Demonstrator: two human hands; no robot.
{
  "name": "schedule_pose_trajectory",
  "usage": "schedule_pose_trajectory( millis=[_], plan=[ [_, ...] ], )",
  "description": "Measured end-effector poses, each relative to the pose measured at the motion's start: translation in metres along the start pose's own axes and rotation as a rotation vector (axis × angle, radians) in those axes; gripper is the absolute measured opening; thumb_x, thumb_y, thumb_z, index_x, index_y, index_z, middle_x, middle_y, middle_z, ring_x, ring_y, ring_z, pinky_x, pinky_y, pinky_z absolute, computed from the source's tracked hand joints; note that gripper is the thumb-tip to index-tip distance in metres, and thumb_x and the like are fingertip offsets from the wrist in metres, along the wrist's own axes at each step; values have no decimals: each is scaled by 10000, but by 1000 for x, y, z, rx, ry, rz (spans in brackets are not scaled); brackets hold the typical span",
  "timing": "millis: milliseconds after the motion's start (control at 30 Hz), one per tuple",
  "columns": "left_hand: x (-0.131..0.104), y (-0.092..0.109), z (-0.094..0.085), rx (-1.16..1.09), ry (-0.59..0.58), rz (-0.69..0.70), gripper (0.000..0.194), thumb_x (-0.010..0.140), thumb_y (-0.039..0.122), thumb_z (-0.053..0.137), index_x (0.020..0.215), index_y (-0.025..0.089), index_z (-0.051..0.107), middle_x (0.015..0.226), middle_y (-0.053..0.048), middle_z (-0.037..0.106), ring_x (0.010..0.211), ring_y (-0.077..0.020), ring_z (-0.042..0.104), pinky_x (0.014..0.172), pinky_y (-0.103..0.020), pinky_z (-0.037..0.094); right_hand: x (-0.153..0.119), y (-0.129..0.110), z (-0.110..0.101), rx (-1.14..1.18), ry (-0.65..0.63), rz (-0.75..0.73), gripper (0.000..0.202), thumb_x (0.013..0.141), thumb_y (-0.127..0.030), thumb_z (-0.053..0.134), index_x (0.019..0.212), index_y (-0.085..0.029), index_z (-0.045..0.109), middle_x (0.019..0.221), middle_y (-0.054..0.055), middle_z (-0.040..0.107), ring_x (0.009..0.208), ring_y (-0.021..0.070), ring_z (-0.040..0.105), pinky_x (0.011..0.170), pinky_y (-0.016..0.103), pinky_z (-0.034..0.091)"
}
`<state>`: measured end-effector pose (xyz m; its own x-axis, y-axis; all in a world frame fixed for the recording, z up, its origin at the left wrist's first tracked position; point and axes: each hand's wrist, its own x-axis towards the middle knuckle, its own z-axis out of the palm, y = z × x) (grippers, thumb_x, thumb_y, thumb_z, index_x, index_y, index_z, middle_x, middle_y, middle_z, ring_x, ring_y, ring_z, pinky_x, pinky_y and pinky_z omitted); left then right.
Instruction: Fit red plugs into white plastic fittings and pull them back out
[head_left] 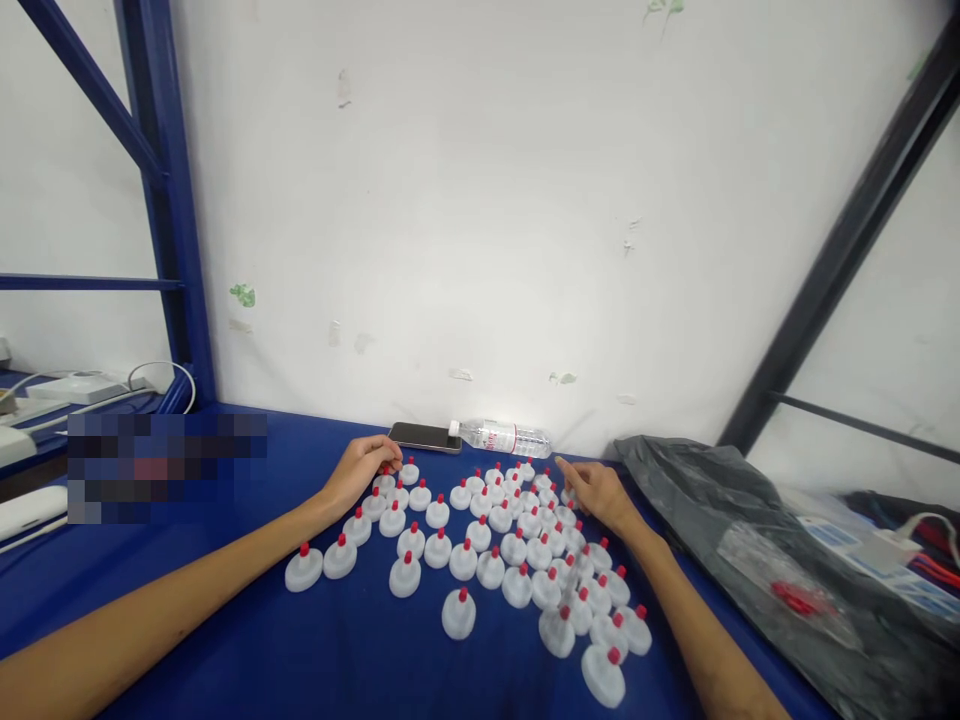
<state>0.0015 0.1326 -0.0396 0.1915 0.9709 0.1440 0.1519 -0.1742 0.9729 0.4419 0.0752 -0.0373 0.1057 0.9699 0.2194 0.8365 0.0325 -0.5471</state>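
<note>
Indoors, red-tipped white pieces (458, 618) dot a blue table (315, 665).

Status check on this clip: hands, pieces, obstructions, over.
Left hand by the far-left pieces, grip unclear; right hand beside the right-hand ones. White red-tipped pieces spread over blue table. Phone and water bottle lie behind.

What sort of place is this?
Probably a small workshop or assembly bench, though I can't be sure: there's a blue tabletop with many red-tipped white pieces spread over it, a scuffed white wall behind, and a blue metal frame on the left.
</note>
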Motion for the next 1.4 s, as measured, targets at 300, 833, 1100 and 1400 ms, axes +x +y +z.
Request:
schedule_pose_trajectory(
  millis=[300,833,1100,1400],
  plan=[
    [0,-2,-2,25,-10,6,358,1060,392,739,1347,184,691,1351,-105,728,1120,-278,749,944,-487,665,0,-2,2,25,58,-45,622,1016,-696,526,594,-247,612,445,-15,610,420,156,590,578,309,470],
    [4,-8,-3,42,4,5,343,1058,395,740,1323,181,701,1318,-98,740,1088,-269,756,920,-469,670,3,2,4,12,14,-17,519,1076,-592,611,708,-227,636,525,-85,590,461,119,570,596,289,538],
    [5,-9,-8,37,131,-7,339,1058,393,741,1320,182,702,1322,-99,739,1099,-271,754,929,-474,668,4,0,4,0,-21,55,359,1079,-527,665,1020,-180,736,937,-4,754,768,151,718,718,315,635],
    [1,-6,-13,62,387,27,342,1059,391,736,1332,189,699,1380,-103,715,1156,-293,737,954,-487,662,-6,-15,0,71,4,47,526,1072,-605,586,699,-235,614,526,-63,606,442,125,571,551,281,521]
  ],
)
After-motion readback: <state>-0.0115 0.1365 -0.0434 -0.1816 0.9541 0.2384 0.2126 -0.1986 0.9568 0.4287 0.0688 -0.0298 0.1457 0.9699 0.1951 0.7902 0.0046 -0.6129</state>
